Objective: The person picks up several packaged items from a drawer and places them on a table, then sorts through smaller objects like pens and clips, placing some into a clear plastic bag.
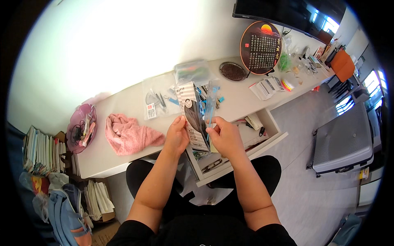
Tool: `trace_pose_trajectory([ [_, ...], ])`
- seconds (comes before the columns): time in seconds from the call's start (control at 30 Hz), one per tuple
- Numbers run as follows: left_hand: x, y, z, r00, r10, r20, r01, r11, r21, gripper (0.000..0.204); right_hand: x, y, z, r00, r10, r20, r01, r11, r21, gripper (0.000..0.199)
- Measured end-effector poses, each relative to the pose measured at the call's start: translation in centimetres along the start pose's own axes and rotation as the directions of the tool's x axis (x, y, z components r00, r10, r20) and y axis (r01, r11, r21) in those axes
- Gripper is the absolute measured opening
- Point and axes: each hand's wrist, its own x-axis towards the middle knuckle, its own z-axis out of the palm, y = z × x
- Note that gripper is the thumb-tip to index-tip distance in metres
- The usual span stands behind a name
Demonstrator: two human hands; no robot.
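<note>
In front of me, over the open drawer (262,149) and the desk's front edge, I hold a long packet (195,129) upright. It has grey and white stripes, a dark picture and a clear plastic side. My left hand (177,134) is closed on its left edge, thumb in front. My right hand (225,137) pinches the clear plastic edge on the right, fingers bent. What the packet contains, if anything, I cannot make out. Behind it lie several small blue and dark items, partly hidden. A clear bag (156,100) with small tools lies to the left.
A pink fuzzy cloth (127,134) and a purple bowl (78,133) of odds and ends are on the desk's left. Toward the right are a dark oval tray (232,71), a round plaque (261,48) and fanned cards (266,88). A grey suitcase (344,141) stands on the floor.
</note>
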Motion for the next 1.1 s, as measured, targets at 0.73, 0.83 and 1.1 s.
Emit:
trace_pose_trajectory([
  [0.73,-0.3,0.6,0.8,0.994,0.054,-0.094,-0.054,0.999,0.000,0.022,-2.2,0.0,-0.1,0.949,-0.269,-0.164,0.270,0.963,-0.014,0.021],
  [0.83,-0.2,0.6,0.5,0.994,0.073,-0.085,-0.075,0.997,-0.012,0.022,-3.6,-1.3,-0.5,0.939,-0.320,-0.124,0.304,0.943,-0.133,0.021],
  [1.1,0.1,0.1,-0.3,0.972,0.219,-0.089,-0.228,0.967,-0.112,0.026,-7.4,-3.4,-0.1,0.958,-0.287,0.023,0.257,0.818,-0.514,0.016],
])
